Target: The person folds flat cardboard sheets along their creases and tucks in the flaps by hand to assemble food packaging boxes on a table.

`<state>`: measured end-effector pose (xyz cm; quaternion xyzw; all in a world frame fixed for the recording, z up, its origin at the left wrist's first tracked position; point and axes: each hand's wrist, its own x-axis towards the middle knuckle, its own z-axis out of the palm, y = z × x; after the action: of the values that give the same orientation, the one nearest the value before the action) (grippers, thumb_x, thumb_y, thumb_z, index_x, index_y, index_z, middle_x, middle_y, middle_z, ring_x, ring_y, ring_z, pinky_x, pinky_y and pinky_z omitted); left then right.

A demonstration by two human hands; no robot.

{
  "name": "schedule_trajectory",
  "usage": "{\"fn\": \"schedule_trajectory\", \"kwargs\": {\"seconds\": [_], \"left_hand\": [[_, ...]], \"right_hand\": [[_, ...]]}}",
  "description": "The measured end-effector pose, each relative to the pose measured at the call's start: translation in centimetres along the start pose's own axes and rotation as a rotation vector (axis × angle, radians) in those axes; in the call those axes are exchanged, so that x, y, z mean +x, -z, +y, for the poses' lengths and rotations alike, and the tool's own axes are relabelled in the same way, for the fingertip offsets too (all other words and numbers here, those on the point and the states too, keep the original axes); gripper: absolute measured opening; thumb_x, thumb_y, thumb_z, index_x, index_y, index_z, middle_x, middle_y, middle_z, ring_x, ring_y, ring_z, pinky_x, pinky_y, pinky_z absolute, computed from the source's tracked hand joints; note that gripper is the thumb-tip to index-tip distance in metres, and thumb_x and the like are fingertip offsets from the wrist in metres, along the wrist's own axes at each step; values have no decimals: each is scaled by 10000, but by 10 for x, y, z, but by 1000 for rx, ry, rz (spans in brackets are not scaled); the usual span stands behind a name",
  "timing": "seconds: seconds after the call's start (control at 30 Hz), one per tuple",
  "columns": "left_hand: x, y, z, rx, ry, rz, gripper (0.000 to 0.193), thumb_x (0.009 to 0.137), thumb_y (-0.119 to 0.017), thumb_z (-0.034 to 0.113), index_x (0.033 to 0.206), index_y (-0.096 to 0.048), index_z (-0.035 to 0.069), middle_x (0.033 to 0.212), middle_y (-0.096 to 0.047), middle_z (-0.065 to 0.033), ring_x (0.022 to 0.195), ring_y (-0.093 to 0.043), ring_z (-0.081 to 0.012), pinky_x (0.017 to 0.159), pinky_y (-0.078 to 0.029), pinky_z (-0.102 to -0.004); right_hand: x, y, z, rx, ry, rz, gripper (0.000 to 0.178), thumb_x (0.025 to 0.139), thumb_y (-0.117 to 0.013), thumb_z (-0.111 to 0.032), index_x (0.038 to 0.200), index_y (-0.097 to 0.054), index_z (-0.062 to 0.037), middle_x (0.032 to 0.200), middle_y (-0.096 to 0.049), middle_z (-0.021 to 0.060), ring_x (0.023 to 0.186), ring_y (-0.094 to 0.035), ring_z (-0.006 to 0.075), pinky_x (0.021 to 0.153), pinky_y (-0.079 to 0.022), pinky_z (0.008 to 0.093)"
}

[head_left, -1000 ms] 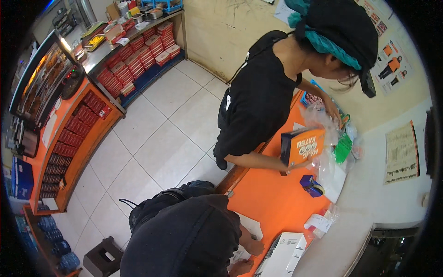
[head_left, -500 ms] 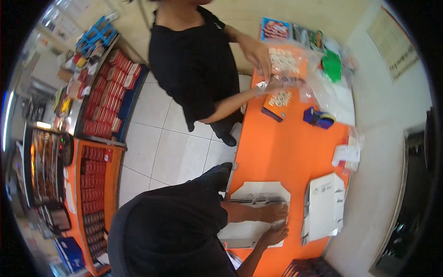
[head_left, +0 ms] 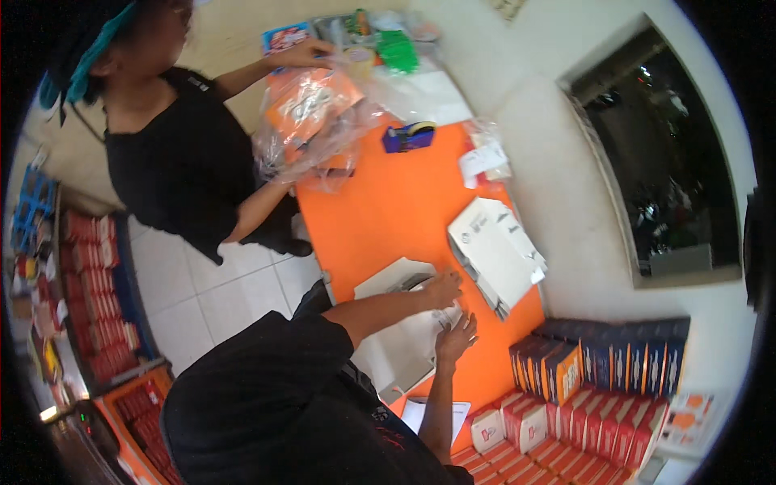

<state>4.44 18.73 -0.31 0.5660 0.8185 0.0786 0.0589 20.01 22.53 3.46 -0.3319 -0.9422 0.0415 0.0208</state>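
Observation:
A white-and-grey cardboard box blank (head_left: 388, 352) lies partly folded on the orange table. My left hand (head_left: 443, 291) is closed at its far edge, the fingers bent over a narrow flap. Just below, my right hand (head_left: 457, 338) grips the same edge near the corner, its fingers close to the left hand's. My fingers partly cover the flap. To their right lies a pile of more white cardboard blanks (head_left: 493, 246), apart from both hands.
Across the table's far left, a co-worker (head_left: 182, 153) in black handles a clear plastic bag (head_left: 311, 121) with orange boxes. A blue tape dispenser (head_left: 408, 137) stands nearby. Stacked red-and-white boxes (head_left: 598, 420) and dark boxes (head_left: 622, 356) fill the lower right, below a window (head_left: 663, 153).
The view has swung right, bringing the window and stacked boxes in. My hands stay at the blank's edge, fingers shifted. The co-worker's bag now surrounds an orange box.

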Motion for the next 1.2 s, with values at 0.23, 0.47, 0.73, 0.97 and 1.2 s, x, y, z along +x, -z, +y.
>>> {"fn": "schedule_trajectory", "kwargs": {"seconds": [0.23, 0.47, 0.73, 0.97, 1.2], "left_hand": [[39, 31, -85, -405, -658, -116, 289, 865, -505, 284, 867, -696, 67, 862, -655, -168, 851, -620, -319, 739, -476, -476], [-8, 175, -109, -986, -38, -309, 446, 930, -542, 335, 1229, -550, 4, 1179, -611, -140, 1045, -578, -207, 911, -437, -331], [-67, 136, -110, -1380, 243, -25, 475, 940, -538, 279, 1293, -448, -26, 1156, -601, -113, 1025, -574, -176, 896, -446, -299], [-122, 59, -114, -1436, 445, -268, 418, 905, -582, 130, 1259, -443, -44, 1141, -598, -129, 1050, -570, -211, 922, -439, -335], [-81, 55, -116, -1304, 436, 234, 362, 892, -605, 113, 1196, -494, -50, 1102, -615, -143, 984, -594, -195, 845, -472, -312]], "right_hand": [[-98, 19, -5, 477, -509, 424, 540, 840, -655, -239, 1264, -437, 14, 1189, -435, 241, 1136, -412, 373, 974, -337, 480], [-149, 25, 1, 1430, -1111, 205, 596, 884, -604, -430, 1293, -414, -41, 1208, -497, 130, 1068, -487, 247, 902, -383, 406], [-113, 41, -2, 1592, -739, 286, 554, 913, -583, -366, 1297, -428, 2, 1192, -547, 95, 1058, -518, 174, 913, -410, 339], [-101, 7, 17, 1490, -599, 156, 367, 840, -640, -48, 1167, -502, 45, 1089, -608, 125, 986, -586, 200, 865, -469, 323], [-8, 63, 42, 1223, -264, 314, 477, 812, -647, -19, 1241, -441, 17, 1143, -581, 141, 1075, -554, 218, 949, -431, 339]]}}
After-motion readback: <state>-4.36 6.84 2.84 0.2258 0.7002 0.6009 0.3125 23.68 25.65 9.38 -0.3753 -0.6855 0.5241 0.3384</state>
